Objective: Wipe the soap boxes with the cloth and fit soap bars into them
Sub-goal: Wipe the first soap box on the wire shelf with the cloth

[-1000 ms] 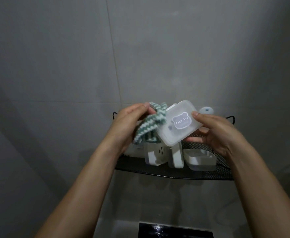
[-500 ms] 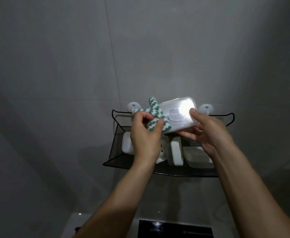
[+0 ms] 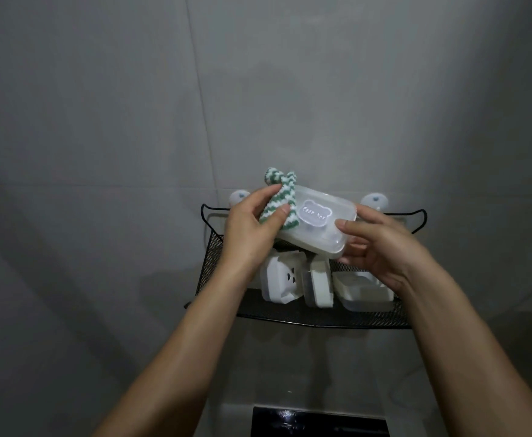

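Note:
My right hand (image 3: 381,247) grips a clear plastic soap box (image 3: 321,228) with a bear-shaped label, held tilted above the black mesh wall basket (image 3: 290,313). My left hand (image 3: 252,228) pinches a green-and-white striped cloth (image 3: 282,200) against the box's left end. In the basket stand a white soap box (image 3: 279,280) on its edge, a narrow one (image 3: 320,285) beside it, and an open white box (image 3: 365,291) lying flat at the right.
Two white suction cups, one at the left (image 3: 239,196) and one at the right (image 3: 374,201), fix the basket to a grey tiled wall. A dark glossy object (image 3: 318,424) sits below at the frame's lower edge.
The clear box has turned so its labelled lid faces me more fully. My left hand has shifted the cloth along the box's left end. The view has moved slightly.

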{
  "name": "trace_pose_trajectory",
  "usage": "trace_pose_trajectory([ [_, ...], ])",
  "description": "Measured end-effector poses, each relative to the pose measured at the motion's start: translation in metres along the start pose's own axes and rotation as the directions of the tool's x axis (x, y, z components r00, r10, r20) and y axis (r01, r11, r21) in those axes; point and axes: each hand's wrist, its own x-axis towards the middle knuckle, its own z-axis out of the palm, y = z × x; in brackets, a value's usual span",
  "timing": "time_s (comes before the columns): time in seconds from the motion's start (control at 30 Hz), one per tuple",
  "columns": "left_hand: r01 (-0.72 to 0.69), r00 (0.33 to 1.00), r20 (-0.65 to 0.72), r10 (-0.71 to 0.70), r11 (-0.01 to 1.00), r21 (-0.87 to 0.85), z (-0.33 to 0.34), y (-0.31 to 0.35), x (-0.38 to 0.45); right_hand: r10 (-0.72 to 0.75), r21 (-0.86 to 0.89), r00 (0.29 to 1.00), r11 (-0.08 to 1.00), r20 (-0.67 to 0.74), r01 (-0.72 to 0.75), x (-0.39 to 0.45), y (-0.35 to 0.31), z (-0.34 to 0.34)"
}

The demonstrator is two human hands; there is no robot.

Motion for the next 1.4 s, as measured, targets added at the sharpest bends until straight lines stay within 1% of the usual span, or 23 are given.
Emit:
trace_pose_trajectory([
  [0.07, -0.025, 0.996, -0.084, 0.03, 0.998, 0.055, 0.009, -0.006, -0.013, 0.001, 0.051, 1.0, 0.999, -0.023, 0.0, 0.001, 0.002, 0.003],
  [0.1, -0.03, 0.992, -0.122, 0.035, 0.998, 0.049, 0.014, -0.008, -0.019, 0.001, 0.085, 0.999, 0.996, -0.035, 0.002, 0.001, 0.003, 0.004],
  [0.2, -0.038, 0.972, -0.234, 0.025, 0.998, -0.052, 0.029, -0.008, -0.034, -0.002, 0.161, 0.998, 0.987, -0.055, 0.011, 0.003, 0.006, 0.01],
  [0.27, -0.051, 0.953, -0.302, 0.027, 0.996, -0.071, 0.036, -0.007, -0.039, -0.011, 0.181, 0.999, 0.983, -0.053, 0.021, 0.003, 0.007, 0.017],
  [0.33, -0.061, 0.936, -0.347, 0.052, 0.998, -0.014, 0.041, -0.006, -0.043, -0.026, 0.198, 0.998, 0.979, -0.06, 0.037, 0.003, 0.006, 0.023],
  [0.4, -0.087, 0.927, -0.361, 0.097, 0.995, 0.044, 0.045, -0.005, -0.05, -0.04, 0.188, 0.997, 0.981, -0.069, 0.052, 0.002, 0.004, 0.028],
  [0.5, -0.165, 0.922, -0.33, 0.204, 0.976, 0.142, 0.052, -0.003, -0.06, -0.06, 0.164, 0.995, 0.984, -0.079, 0.072, 0.002, 0.002, 0.031],
  [0.57, -0.208, 0.92, -0.295, 0.257, 0.96, 0.188, 0.053, -0.001, -0.062, -0.065, 0.168, 0.996, 0.983, -0.06, 0.075, 0.0, 0.0, 0.033],
  [0.67, -0.278, 0.906, -0.233, 0.354, 0.911, 0.304, 0.048, 0.001, -0.057, -0.048, 0.141, 0.997, 0.988, -0.067, 0.057, -0.003, -0.003, 0.034],
  [0.73, -0.35, 0.893, -0.138, 0.428, 0.854, 0.386, 0.04, 0.003, -0.049, -0.039, 0.114, 0.996, 0.992, -0.086, 0.049, -0.004, -0.004, 0.032],
  [0.8, -0.446, 0.862, 0.001, 0.506, 0.76, 0.472, 0.031, 0.005, -0.039, -0.031, 0.096, 0.995, 0.995, -0.096, 0.041, -0.005, -0.008, 0.028],
  [0.83, -0.496, 0.843, 0.07, 0.534, 0.718, 0.489, 0.027, 0.005, -0.034, -0.025, 0.088, 0.994, 0.996, -0.102, 0.034, -0.005, -0.01, 0.025],
  [0.87, -0.533, 0.827, 0.122, 0.548, 0.697, 0.48, 0.022, 0.004, -0.028, -0.013, 0.083, 0.994, 0.996, -0.109, 0.023, -0.006, -0.012, 0.023],
  [0.9, -0.551, 0.821, 0.15, 0.551, 0.697, 0.458, 0.016, 0.002, -0.022, 0.003, 0.086, 0.994, 0.996, -0.111, 0.007, -0.007, -0.014, 0.02],
  [0.97, -0.529, 0.843, 0.139, 0.519, 0.754, 0.39, 0.002, -0.005, -0.01, 0.043, 0.096, 0.994, 0.995, -0.102, -0.033, -0.008, -0.017, 0.016],
  [1.0, -0.486, 0.871, 0.107, 0.48, 0.808, 0.334, -0.005, -0.008, -0.006, 0.06, 0.1, 0.994, 0.994, -0.093, -0.051, -0.009, -0.017, 0.014],
  [1.07, -0.321, 0.947, 0.028, 0.32, 0.937, 0.14, -0.013, -0.013, -0.001, 0.077, 0.121, 0.994, 0.99, -0.08, -0.067, -0.01, -0.017, 0.013],
  [1.1, -0.205, 0.979, -0.001, 0.205, 0.979, 0.012, -0.013, -0.013, -0.002, 0.075, 0.129, 0.994, 0.99, -0.076, -0.064, -0.011, -0.016, 0.014],
  [1.13, -0.09, 0.996, -0.026, 0.088, 0.991, -0.103, -0.011, -0.014, -0.002, 0.065, 0.131, 0.995, 0.99, -0.072, -0.055, -0.011, -0.014, 0.015],
  [1.17, 0.004, 0.998, -0.059, -0.015, 0.983, -0.182, -0.008, -0.016, -0.003, 0.05, 0.124, 0.996, 0.991, -0.067, -0.041, -0.011, -0.012, 0.017],
  [1.23, 0.131, 0.979, -0.108, -0.171, 0.944, -0.301, -0.001, -0.019, -0.007, 0.023, 0.108, 0.998, 0.994, -0.063, -0.016, -0.011, -0.006, 0.021],
  [1.33, 0.225, 0.942, -0.097, -0.32, 0.82, -0.526, 0.011, -0.014, -0.015, -0.023, 0.099, 0.996, 0.995, -0.089, 0.032, -0.01, 0.0, 0.025],
  [1.4, 0.249, 0.918, -0.095, -0.384, 0.748, -0.615, 0.013, -0.009, -0.019, -0.059, 0.078, 0.993, 0.995, -0.101, 0.067, -0.01, 0.001, 0.025],
])
